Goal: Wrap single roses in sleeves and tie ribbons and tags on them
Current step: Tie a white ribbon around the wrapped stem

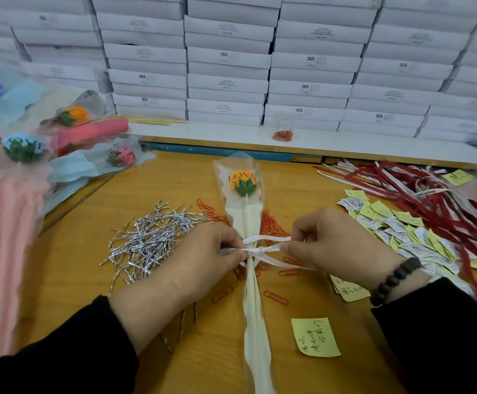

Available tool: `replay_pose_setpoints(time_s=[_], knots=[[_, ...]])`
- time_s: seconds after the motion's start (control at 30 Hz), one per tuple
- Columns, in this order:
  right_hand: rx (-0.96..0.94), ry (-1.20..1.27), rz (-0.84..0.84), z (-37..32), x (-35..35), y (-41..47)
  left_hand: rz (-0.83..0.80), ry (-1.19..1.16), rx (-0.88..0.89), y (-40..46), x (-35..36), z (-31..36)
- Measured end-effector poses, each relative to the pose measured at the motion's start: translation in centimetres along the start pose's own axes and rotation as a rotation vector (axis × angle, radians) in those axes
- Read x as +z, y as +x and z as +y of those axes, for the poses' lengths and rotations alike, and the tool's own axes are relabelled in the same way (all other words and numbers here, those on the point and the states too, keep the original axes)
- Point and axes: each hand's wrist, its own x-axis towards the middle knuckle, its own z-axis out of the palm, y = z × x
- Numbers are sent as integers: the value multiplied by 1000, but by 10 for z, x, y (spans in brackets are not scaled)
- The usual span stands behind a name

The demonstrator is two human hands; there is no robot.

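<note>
The rose lies in its sleeve on the bench, pointing away. The left hand and right hand each pinch an end of the ribbon, probably pulling sideways so the knot squeezes the sleeve tight around the stem.

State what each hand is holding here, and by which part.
Both hands pinch the white ribbon tied around the sleeved rose: the left hand at the knot, the right hand on the loop.
</note>
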Motion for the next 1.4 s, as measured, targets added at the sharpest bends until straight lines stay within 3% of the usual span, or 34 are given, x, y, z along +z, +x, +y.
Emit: replay_pose_setpoints(time_s=[0.13,0.2,0.3,0.33,0.37,0.43,0.5,0.57,0.7,0.8,0.93,1.07,1.4], knots=[[59,85,37,5,-6,2,4,18,-2,1,0,0],[81,-106,103,9,-11,2,7,15,-1,1,0,-1],[89,-612,196,12,-12,0,13,11,-9,1,1,-1],[56,-656,237,12,-9,-1,15,11,-10,1,1,-2],[15,-611,266,10,-6,0,17,12,-9,2,2,-2],[-53,-258,236,3,1,0,19,15,-3,2,2,-2],[-28,161,38,-8,11,0,20,10,2,3,2,-3],[-3,296,-63,-11,25,0,21,8,5,3,2,-3],[-47,97,87,-6,42,5,24,25,27,3,3,-4],[-85,18,100,-3,46,6,36,86,59,3,4,-5],[-166,-14,110,0,49,5,80,138,71,2,5,-7],[-230,-66,110,1,50,6,23,176,52,4,5,-5],[-179,25,95,4,45,5,4,107,45,6,-1,-6]])
